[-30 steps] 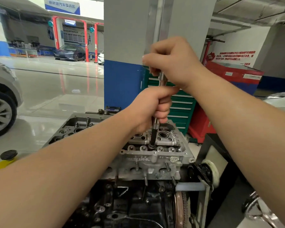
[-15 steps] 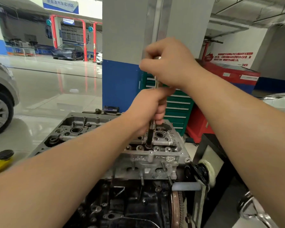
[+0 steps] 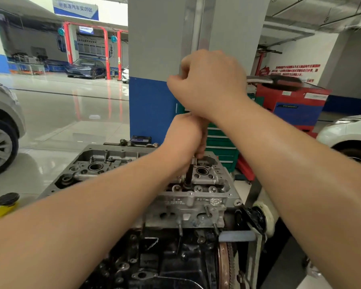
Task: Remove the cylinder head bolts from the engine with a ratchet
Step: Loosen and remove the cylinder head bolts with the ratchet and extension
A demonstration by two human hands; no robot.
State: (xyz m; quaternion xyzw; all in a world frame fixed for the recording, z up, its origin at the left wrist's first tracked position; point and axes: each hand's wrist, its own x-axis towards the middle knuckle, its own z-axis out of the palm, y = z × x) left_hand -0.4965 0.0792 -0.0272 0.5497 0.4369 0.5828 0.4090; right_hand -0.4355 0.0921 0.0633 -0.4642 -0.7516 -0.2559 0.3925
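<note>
Head view, right hand: your right hand (image 3: 208, 84) is curled round the ratchet (image 3: 275, 81) at its head; the blurred handle sticks out to the right.
Head view, left hand: your left hand (image 3: 186, 138) grips the extension bar (image 3: 189, 173) below it.
Head view, bar: upright, its lower end seated in the cylinder head (image 3: 196, 197).
Head view, engine: the engine block (image 3: 165, 261) lies beneath the head.

A blue and white sign (image 3: 75, 9) high on the far left wall carries Chinese characters, too blurred to read with certainty. A white wall (image 3: 296, 59) at right bears several lines of red Chinese writing (image 3: 294, 69), also too small to make out. The cylinder head (image 3: 194, 197) has raised casting marks on its front face, not legible.
</note>
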